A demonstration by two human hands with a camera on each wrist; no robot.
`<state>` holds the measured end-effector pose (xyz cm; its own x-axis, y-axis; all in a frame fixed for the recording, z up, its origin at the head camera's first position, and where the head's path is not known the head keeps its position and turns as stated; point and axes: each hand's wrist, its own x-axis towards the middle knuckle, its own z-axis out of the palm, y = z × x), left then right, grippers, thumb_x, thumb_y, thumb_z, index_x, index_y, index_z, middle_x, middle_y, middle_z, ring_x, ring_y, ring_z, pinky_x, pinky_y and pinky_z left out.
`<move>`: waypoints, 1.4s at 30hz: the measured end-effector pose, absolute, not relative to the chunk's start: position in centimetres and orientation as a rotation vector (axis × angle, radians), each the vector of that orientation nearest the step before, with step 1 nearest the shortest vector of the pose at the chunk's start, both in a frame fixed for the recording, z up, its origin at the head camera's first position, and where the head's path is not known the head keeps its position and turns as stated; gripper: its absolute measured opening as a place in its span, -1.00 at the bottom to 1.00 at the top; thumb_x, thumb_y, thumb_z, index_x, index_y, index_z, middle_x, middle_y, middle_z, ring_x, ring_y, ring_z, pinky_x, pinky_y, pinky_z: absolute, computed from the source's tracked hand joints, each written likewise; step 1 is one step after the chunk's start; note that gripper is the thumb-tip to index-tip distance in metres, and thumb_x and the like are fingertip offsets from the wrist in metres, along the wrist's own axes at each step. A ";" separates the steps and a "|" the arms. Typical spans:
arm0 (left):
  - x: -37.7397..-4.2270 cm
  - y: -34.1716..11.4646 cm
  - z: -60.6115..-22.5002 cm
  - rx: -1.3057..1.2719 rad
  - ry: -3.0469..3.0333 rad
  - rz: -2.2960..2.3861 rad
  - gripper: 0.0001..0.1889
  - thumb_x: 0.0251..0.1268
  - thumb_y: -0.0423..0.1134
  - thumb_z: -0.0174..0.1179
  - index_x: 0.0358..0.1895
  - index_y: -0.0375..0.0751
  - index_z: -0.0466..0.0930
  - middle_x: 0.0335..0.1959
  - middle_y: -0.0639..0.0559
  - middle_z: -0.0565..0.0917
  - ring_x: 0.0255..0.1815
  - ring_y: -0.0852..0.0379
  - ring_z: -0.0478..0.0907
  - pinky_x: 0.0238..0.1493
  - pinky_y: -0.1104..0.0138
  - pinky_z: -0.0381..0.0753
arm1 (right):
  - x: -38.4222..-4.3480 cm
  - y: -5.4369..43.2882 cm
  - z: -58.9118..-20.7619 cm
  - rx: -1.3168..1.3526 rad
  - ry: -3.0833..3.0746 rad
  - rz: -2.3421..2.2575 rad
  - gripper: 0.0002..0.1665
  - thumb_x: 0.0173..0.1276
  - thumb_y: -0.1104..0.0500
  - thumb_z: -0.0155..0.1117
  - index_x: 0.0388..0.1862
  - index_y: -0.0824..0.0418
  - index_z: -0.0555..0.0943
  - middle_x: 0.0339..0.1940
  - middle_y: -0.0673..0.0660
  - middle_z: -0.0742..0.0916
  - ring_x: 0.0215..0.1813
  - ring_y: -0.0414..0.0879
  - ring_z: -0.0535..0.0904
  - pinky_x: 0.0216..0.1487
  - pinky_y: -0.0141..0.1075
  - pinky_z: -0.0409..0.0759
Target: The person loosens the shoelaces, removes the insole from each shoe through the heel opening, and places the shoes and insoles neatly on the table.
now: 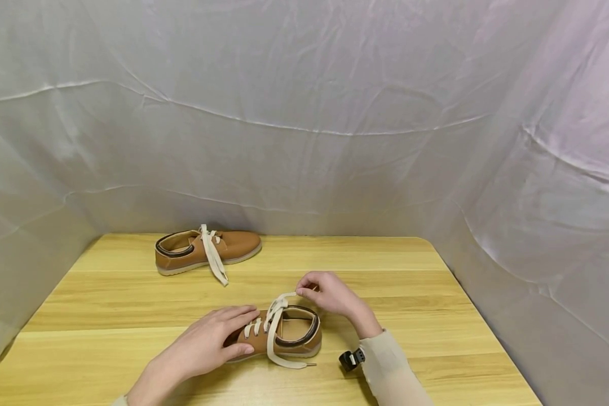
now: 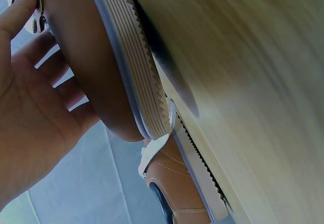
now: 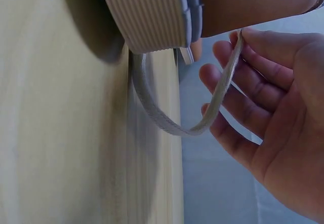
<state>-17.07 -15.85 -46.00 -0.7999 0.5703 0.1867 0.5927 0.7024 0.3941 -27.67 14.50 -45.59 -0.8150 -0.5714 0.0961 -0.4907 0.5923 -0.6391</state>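
Note:
A brown lace-up shoe [image 1: 304, 345] sits near the front of the table, its toe pointing left. My left hand [image 1: 210, 341] grips its toe end, thumb on the near side and fingers across the top; in the left wrist view the brown toe [image 2: 83, 46] lies against that hand. Beyond the shoe's opening, my right hand [image 1: 330, 292] pinches one end of the cream shoelace [image 3: 152, 110] between thumb and fingertips, and the lace hangs in a loop below. The other lace end [image 1: 289, 363] drapes over the near side onto the table. The laces cross at the top of the tongue.
A matching brown shoe [image 1: 241, 246] stands at the back left, toe to the right, its lace hanging onto the wooden table [image 1: 411, 316]. Grey fabric [image 1: 304, 169] walls in the back and sides. A small black device [image 1: 352, 359] is by the right sleeve.

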 end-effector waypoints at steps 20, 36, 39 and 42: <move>-17.2 -15.8 -46.2 -0.983 -2.852 -0.673 -0.32 0.44 0.21 0.23 0.47 -0.11 0.51 0.44 -0.04 0.54 0.42 -0.15 0.49 0.39 -0.16 0.48 | -26.5 12.6 -44.9 -1.096 2.752 -1.117 -0.74 0.56 0.09 0.29 0.08 0.17 0.73 -0.02 -0.03 0.77 0.01 -0.16 0.67 0.07 -0.11 0.72; -17.2 -15.9 -46.1 -1.001 -2.819 -0.666 -0.34 0.45 0.19 0.24 0.46 -0.12 0.52 0.42 -0.05 0.56 0.40 -0.16 0.51 0.36 -0.17 0.50 | -25.2 11.5 -44.0 -1.172 2.697 -0.926 -0.84 0.57 0.12 0.29 -0.01 0.04 0.77 -0.06 -0.10 0.80 0.03 -0.26 0.67 0.16 -0.15 0.69; -17.2 -15.9 -46.2 -1.002 -2.818 -0.664 -0.34 0.44 0.18 0.25 0.46 -0.12 0.53 0.42 -0.05 0.56 0.40 -0.16 0.51 0.37 -0.16 0.50 | -25.2 11.4 -44.0 -1.160 2.700 -0.918 -0.85 0.57 0.12 0.28 -0.04 0.04 0.77 -0.09 -0.11 0.80 0.00 -0.28 0.67 0.13 -0.21 0.69; -17.2 -15.9 -46.3 -1.004 -2.817 -0.665 -0.34 0.44 0.18 0.25 0.45 -0.13 0.53 0.42 -0.05 0.56 0.40 -0.16 0.51 0.37 -0.16 0.50 | -25.2 11.4 -44.0 -1.146 2.708 -0.918 -0.86 0.58 0.10 0.27 -0.07 0.03 0.76 -0.12 -0.12 0.79 -0.04 -0.30 0.66 0.07 -0.29 0.68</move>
<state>-17.20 -15.93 -46.27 -0.7823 0.5849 0.2140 0.6189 0.6912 0.3732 -25.17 11.40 -43.96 -0.7216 -0.6717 0.1679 -0.6354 0.5461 -0.5459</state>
